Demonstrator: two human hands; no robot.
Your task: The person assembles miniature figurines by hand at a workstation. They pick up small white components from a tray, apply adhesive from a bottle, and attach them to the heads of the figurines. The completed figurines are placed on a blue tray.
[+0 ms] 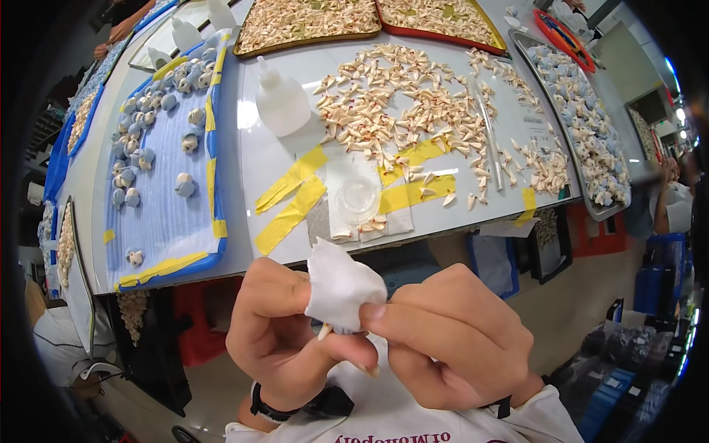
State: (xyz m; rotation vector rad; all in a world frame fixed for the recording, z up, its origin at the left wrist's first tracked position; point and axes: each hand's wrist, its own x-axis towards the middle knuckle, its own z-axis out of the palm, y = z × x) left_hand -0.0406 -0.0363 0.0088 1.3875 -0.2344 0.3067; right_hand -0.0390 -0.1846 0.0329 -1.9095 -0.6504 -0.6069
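In front of my body, near the table's front edge, both hands are raised and close together. My left hand point(277, 332) is closed around a small cream-and-blue piece point(324, 331), mostly hidden; only a pointed cream tip and a bit of blue show. A white cloth point(336, 284) covers it and drapes over the left fingers. The cloth's right side is pinched between thumb and fingers of my right hand point(458, 340). Beyond them, a small clear round dish point(357, 199) stands on a white sheet point(399, 220), with several pointed cream pieces point(373, 224) beside it.
Loose cream pieces point(391, 96) cover the table's middle, beside a white squeeze bottle point(283, 103) and yellow tape strips point(292, 177). A blue tray point(162, 229) stands left, a metal tray point(591, 125) of blue-and-cream pieces right. Two full trays point(310, 29) lie behind.
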